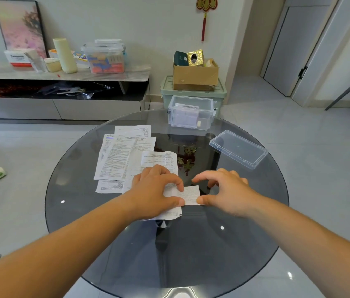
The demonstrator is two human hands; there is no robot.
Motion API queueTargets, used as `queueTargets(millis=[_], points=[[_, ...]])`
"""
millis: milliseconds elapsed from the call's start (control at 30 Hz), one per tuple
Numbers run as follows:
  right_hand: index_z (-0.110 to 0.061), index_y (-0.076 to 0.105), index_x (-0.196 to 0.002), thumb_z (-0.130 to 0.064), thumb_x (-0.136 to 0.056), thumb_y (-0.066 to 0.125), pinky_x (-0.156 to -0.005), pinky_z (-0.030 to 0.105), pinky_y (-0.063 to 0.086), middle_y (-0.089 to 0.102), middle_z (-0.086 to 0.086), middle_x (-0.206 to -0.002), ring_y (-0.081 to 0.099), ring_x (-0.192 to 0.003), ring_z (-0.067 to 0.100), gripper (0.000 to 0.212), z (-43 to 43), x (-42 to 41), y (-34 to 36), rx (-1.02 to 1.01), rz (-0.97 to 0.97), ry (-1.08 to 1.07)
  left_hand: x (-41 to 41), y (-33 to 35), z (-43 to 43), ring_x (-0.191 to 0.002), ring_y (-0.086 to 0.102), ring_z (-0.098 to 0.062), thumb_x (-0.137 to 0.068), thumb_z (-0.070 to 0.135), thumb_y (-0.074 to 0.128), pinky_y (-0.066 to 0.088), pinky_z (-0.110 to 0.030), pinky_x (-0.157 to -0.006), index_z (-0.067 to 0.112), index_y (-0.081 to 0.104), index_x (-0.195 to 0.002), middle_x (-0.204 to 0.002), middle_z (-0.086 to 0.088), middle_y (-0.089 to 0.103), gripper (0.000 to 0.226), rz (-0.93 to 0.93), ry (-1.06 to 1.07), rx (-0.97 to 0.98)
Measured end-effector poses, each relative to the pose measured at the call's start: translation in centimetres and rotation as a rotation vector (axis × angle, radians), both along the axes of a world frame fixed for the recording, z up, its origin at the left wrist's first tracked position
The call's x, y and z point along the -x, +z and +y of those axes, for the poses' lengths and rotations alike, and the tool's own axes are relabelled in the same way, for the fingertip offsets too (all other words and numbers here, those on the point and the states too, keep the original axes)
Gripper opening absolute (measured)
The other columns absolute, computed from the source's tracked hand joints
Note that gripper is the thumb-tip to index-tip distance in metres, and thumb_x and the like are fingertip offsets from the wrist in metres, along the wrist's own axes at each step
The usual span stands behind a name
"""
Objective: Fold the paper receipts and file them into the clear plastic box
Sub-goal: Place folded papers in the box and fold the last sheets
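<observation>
A: Yr L hand (156,190), what's it at?

B: It pinches the small receipt (190,195) btwn thumb & index, at the slip's L end, low over the glass table (105,222). Other fingers curl in over the paper.

A: And yr R hand (223,190)?

B: Thumb tip touches the receipt's lower R corner. Index arches above the top edge, apart from it. Remaining fingers are loosely bent & hold nothing. So no real pinch on that side, just thumb contact.

A: Anything under yr L palm?

B: Yes, a second slip (170,212) lies flat on the glass, partly covered by yr hand & by the small receipt.

A: Rest of the paperwork?

B: The loose sheets (124,155) are fanned & overlapping, just beyond yr L hand, toward the table's L-centre.

A: Where's the box?

B: The clear box (209,117) stands at the far edge of the table, top open, w/ papers upright inside. Its lid (238,148) lies to the R of it, apart, near the table's R rim.
</observation>
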State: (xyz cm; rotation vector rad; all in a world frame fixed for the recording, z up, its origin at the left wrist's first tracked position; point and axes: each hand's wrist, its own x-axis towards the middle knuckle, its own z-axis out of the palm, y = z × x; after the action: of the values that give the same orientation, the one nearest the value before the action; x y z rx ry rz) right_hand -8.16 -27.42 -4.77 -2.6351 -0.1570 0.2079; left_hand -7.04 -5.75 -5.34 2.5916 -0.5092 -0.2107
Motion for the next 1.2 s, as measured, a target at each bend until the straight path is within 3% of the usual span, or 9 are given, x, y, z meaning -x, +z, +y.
queueTargets(millis=[167, 300, 500, 633, 800, 967, 1067, 1200], points=[[-0.057, 0.055, -0.128, -0.047, -0.099, 0.053, -0.094, 0.031, 0.020, 0.038, -0.015, -0.106, 0.031, -0.109, 0.010, 0.031, -0.3, 1.0, -1.0, 0.114, -0.144, 0.153, 0.0, 0.2, 0.0, -0.128, 0.029, -0.014, -0.085, 0.055, 0.068, 0.020, -0.041, -0.114, 0.051, 0.057, -0.105, -0.125, 0.013, 0.038, 0.023, -0.004, -0.007, -0.012], [-0.057, 0.048, -0.136, -0.055, -0.100, 0.041, -0.096, 0.032, 0.024, 0.035, -0.015, -0.103, 0.030, -0.105, 0.011, 0.037, -1.0, 1.5, -1.2, 0.222, -0.192, 0.229, 0.1, 0.2, -0.1, -0.128, 0.029, -0.014, -0.085, 0.055, 0.068, 0.021, -0.039, -0.113, 0.050, 0.058, -0.107, -0.126, 0.013, 0.039, 0.025, -0.014, 0.003, -0.004], [-0.049, 0.059, -0.130, -0.058, -0.090, 0.059, -0.096, 0.028, 0.025, 0.039, -0.022, -0.102, 0.033, -0.107, 0.007, 0.041, -1.0, 1.2, -1.2, 0.078, -0.143, 0.159, 0.1, 0.2, 0.0, -0.127, 0.030, -0.014, -0.082, 0.058, 0.070, 0.023, -0.037, -0.109, 0.045, 0.062, -0.112, -0.126, 0.013, 0.043, 0.034, -0.074, 0.027, -0.046], [-0.043, 0.064, -0.109, -0.062, -0.080, 0.069, -0.098, 0.034, 0.034, 0.047, -0.018, -0.105, 0.040, -0.112, 0.010, 0.034, -0.2, 0.6, -0.2, 0.031, -0.083, 0.110, -0.6, 0.8, -0.3, -0.122, 0.036, -0.013, -0.081, 0.057, 0.072, 0.030, -0.040, -0.107, 0.041, 0.065, -0.112, -0.125, 0.014, 0.051, 0.036, -0.090, -0.032, -0.110], [-0.029, 0.054, -0.091, -0.051, -0.070, 0.084, -0.075, 0.032, 0.050, 0.055, -0.011, -0.095, 0.054, -0.088, 0.011, 0.042, 1.7, -0.5, 1.5, 0.053, 0.004, 0.104, -1.2, 1.6, -0.9, -0.109, 0.044, -0.011, -0.079, 0.049, 0.078, 0.039, -0.036, -0.100, 0.036, 0.060, -0.116, -0.115, 0.013, 0.057, 0.043, -0.049, -0.083, -0.100], [-0.030, 0.056, -0.098, -0.045, -0.068, 0.088, -0.058, 0.026, 0.041, 0.055, -0.011, -0.089, 0.056, -0.078, 0.010, 0.047, 2.2, -0.9, 2.5, 0.029, 0.144, 0.083, -1.6, 1.4, -0.3, -0.104, 0.047, -0.011, -0.076, 0.055, 0.078, 0.045, -0.035, -0.096, 0.039, 0.057, -0.111, -0.111, 0.011, 0.055, 0.044, 0.007, -0.079, -0.069], [-0.029, 0.060, -0.085, -0.041, -0.069, 0.088, -0.056, 0.025, 0.040, 0.057, -0.010, -0.081, 0.053, -0.069, 0.009, 0.034, 2.3, -0.9, 2.4, -0.001, 0.143, 0.102, -1.7, 1.1, 0.0, -0.104, 0.045, -0.011, -0.076, 0.059, 0.076, 0.043, -0.035, -0.097, 0.044, 0.055, -0.106, -0.112, 0.012, 0.052, 0.040, 0.011, -0.081, -0.080], [-0.028, 0.056, -0.075, -0.038, -0.068, 0.088, -0.058, 0.027, 0.044, 0.059, -0.009, -0.077, 0.052, -0.066, 0.009, 0.034, 1.9, -0.6, 1.9, -0.084, 0.116, 0.099, -1.5, 0.7, 0.2, -0.107, 0.042, -0.009, -0.080, 0.061, 0.071, 0.039, -0.032, -0.099, 0.043, 0.056, -0.111, -0.114, 0.013, 0.050, 0.039, -0.007, -0.088, -0.086]])
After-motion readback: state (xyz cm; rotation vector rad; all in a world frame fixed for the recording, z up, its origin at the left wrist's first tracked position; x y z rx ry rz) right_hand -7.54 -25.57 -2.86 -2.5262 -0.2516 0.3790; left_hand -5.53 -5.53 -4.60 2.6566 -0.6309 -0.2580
